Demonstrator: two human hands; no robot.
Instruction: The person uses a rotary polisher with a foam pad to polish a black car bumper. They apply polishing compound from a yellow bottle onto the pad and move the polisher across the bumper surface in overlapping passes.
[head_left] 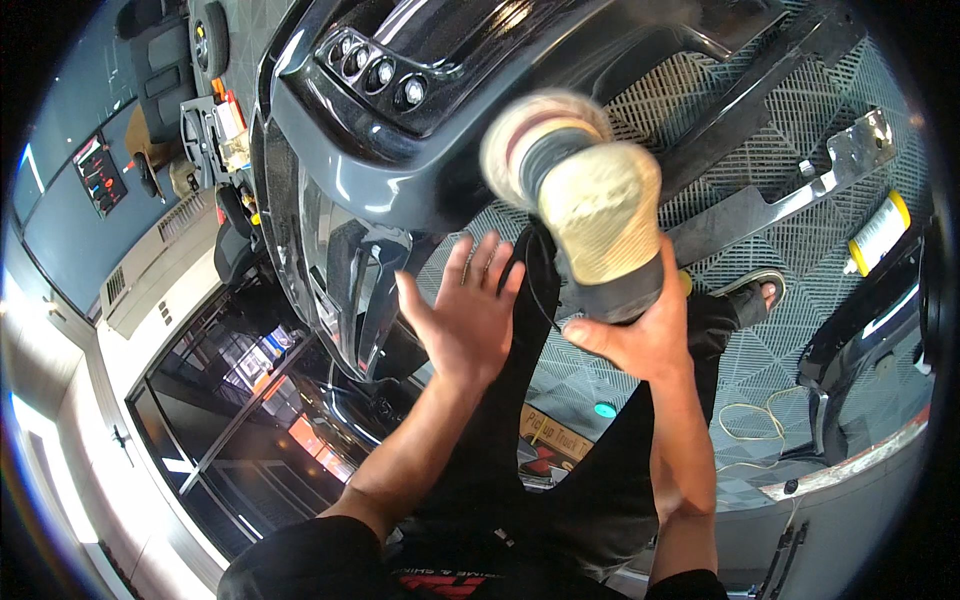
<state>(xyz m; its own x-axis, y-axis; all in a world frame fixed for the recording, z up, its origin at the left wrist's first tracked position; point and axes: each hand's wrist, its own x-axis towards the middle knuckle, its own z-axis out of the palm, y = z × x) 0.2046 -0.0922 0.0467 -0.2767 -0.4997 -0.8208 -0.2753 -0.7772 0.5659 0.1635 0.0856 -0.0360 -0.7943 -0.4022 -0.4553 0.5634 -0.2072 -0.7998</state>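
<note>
Polishing tool [585, 200] with fuzzy cream pad up in middle, blurry, just in front of grey car bumper [400, 165]. Right hand [640, 335] wraps tight round its dark bottom end. Left hand [465, 315] just beside, flat, fingers spread, holds nothing. Sandaled foot [752, 293] on grid floor [800, 330]. White bottle [878, 232] far right.

A flat brown printed package [553, 437] lies below the right hand [640, 335]; far left of the left hand [462, 315], what may be a dark wall sign [99, 172].
</note>
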